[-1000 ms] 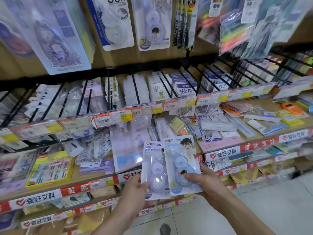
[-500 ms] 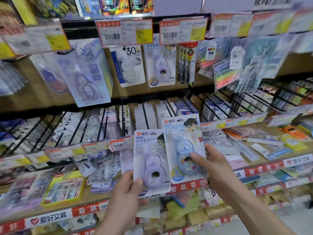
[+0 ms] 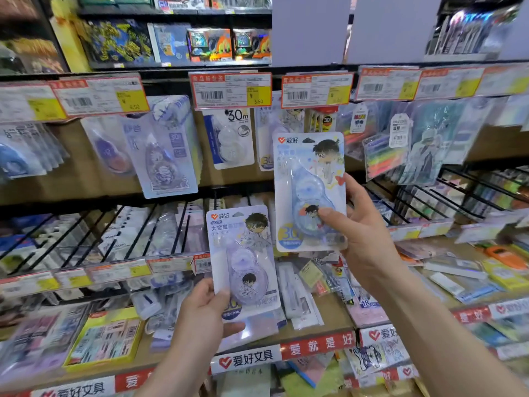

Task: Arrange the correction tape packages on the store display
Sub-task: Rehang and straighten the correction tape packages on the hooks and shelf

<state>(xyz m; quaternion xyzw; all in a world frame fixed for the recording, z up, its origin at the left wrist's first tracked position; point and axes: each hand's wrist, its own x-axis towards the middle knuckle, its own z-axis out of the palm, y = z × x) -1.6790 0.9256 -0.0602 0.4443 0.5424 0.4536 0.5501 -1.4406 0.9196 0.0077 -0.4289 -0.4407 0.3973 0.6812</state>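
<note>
- Hands are both raised in front of the shelves, and each one holds a correction tape pack.
- Low down, the left hand (image 3: 204,313) comes up from the bottom edge of the view on a bare arm.
- Its thumb presses on the front of the purple package (image 3: 243,259) at the lower left corner. Its fingers curl behind the card, so the hand grips it tight.
- That purple package is almost upright, a bit tilted. It is in the air above the front edge of the lower shelf (image 3: 315,343), the one with the red and white strip.
- Higher up, the right hand (image 3: 363,233) reaches in from the bottom right corner.
- Its thumb lies across the clear bubble low on the blue package (image 3: 309,190). Its fingers wrap behind the right edge, so it holds the pack firmly.
- That blue package stands upright with its top just under the price tags (image 3: 232,90). It is in front of the hanging packs (image 3: 229,138).
- Both packs are near each other, corner by corner, and I cannot tell if they touch.
</note>
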